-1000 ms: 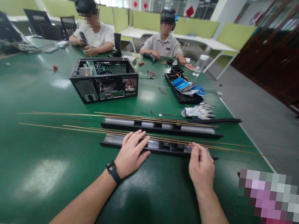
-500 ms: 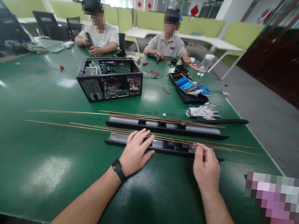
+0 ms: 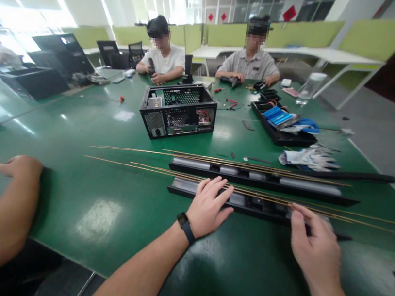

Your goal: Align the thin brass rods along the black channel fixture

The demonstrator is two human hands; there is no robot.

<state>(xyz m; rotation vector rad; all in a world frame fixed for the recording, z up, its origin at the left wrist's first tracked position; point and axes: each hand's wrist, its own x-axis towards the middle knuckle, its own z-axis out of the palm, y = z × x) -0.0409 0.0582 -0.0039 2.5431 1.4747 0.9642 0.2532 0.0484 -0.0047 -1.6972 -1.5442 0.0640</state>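
My left hand, with a dark watch on its wrist, lies palm down with fingers spread across the nearer black channel and the thin gold-coloured rods along its top. At the channel's right part, my right hand pinches one or more of those rods between thumb and forefinger; exactly how many is hidden. Dark fittings sit inside the channel. Behind it lies a second, similar channel, with more thin rods along its upper edge, reaching past it to the left.
An open black computer case stands beyond. Farther right are a black tray of parts, white gloves and a clear jar. A neighbour's arm rests at left. Two people sit opposite, handling tools.
The view has swung left, bringing the neighbour's arm and more of the left side into sight. My hands keep nearly the same places on the rods and channel.
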